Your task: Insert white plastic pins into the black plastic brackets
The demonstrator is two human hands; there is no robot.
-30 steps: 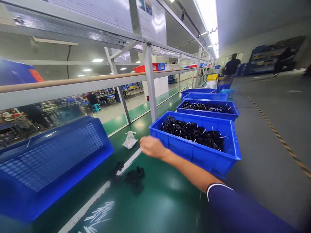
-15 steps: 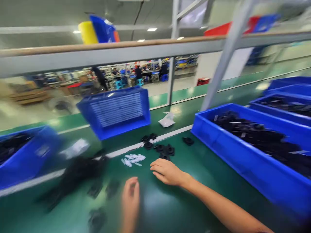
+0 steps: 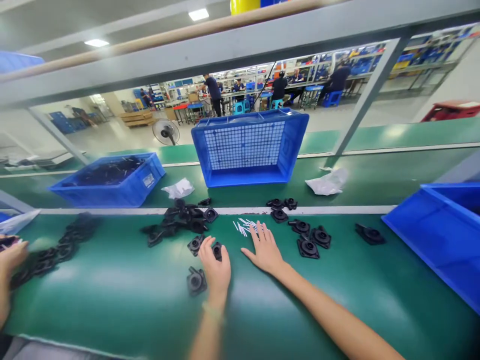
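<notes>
My left hand (image 3: 215, 265) lies on the green belt (image 3: 112, 300), its fingertips closing on a black square plastic part (image 3: 217, 249). Another black part (image 3: 195, 281) sits just left of that hand. My right hand (image 3: 264, 247) rests flat with fingers spread, fingertips at a small pile of white pins (image 3: 245, 226). Several more black parts (image 3: 308, 240) lie to the right of that hand, and a heap of black parts (image 3: 180, 220) lies behind the left hand.
A tilted blue mesh crate (image 3: 247, 147) stands behind the white line. A blue bin with black parts (image 3: 108, 180) is far left, another blue bin (image 3: 446, 235) at right. Crumpled plastic bags (image 3: 328, 181) lie on the belt. Another person's hand (image 3: 9, 260) is at the left edge.
The view swung left from the row of bins to the belt in front of me. Both hands came forward to the parts and pins; the left reached a black part.
</notes>
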